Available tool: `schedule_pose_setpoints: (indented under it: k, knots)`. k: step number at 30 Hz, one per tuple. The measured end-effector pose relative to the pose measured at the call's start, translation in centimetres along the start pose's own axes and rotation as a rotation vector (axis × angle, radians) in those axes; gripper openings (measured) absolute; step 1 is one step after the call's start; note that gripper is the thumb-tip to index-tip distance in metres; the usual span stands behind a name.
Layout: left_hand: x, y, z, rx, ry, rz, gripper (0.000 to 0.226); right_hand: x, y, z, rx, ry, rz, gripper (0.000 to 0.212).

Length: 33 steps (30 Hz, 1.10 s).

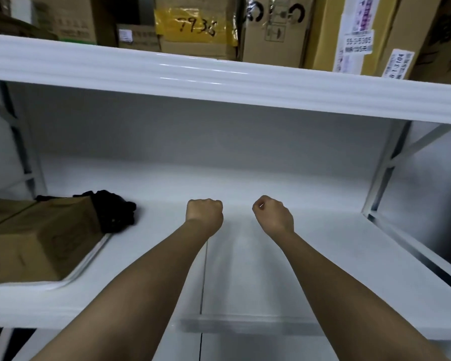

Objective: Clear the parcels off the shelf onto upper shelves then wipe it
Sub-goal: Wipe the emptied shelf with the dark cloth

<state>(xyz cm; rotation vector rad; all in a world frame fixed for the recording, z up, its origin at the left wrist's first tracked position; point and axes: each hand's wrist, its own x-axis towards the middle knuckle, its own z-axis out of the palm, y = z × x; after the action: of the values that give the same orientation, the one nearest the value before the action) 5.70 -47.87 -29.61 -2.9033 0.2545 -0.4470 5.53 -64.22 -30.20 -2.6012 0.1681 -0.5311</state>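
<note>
Both hands are out over the shelf, arms stretched forward side by side. The left hand (205, 210) is balled into a fist with nothing in it, and the right hand (271, 213) is curled up the same way — there's a tiny pale speck near the thumb, too small to say what it is, so I'd call it clenched on nothing. They hang near each other but apart, above the middle of the white metal shelf board (310, 256).

That board is bare across the middle and right. At the far left sits a brown cardboard box (37, 238), lying on the neighbouring shelf section just beside the edge, with a crumpled black cloth (115, 212) bunched up against its back right corner, resting on the white board.

Above, the glossy white front beam of the upper shelf (219, 76) runs across — and on it stands a row of brown cardboard parcels (276, 32), one wrapped in yellow tape (195, 24) with handwritten digits, several with printed white labels (357, 43).
</note>
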Motion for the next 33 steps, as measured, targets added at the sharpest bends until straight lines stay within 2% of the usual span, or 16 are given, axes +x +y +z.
schedule_pose_setpoints:
  k: [11,18,33]
  knots:
    - [-2.0,-6.9,1.6,-0.014,-0.093,-0.18,0.025,0.4,-6.1,4.8,0.068,-0.19,-0.126,0.023]
    - [-3.6,-12.9,2.8,0.03,-0.093,-0.203,0.023,-0.7,-11.8,8.1,0.094,-0.238,-0.178,0.022]
    - [-3.8,-26.7,5.4,0.077,0.052,-0.169,0.029,-3.0,-24.8,15.0,0.005,-0.258,-0.255,0.024]
